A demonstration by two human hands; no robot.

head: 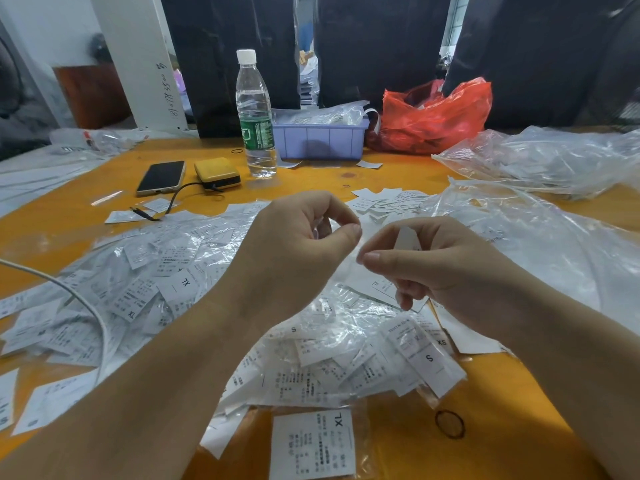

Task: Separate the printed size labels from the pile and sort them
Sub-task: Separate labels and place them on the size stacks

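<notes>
A wide pile of white printed size labels [166,282] in small clear sleeves covers the middle of the orange table [69,216]; XL, S and XS marks show. My left hand [294,251] is raised above the pile with thumb and forefinger pinched together on something thin and clear. My right hand [426,268] is level with it and grips a small white label [407,239] between curled fingers and thumb. A single XL label [311,445] lies nearest me. A small heap of bare labels [384,202] sits beyond my hands.
A water bottle [254,116], a phone [161,177] and a yellow power bank [217,173] with its cable stand behind the pile. Farther back are a lilac bin [322,138] and a red bag [436,116]. Clear plastic bags [540,161] lie at right; a rubber band [449,424] lies near me.
</notes>
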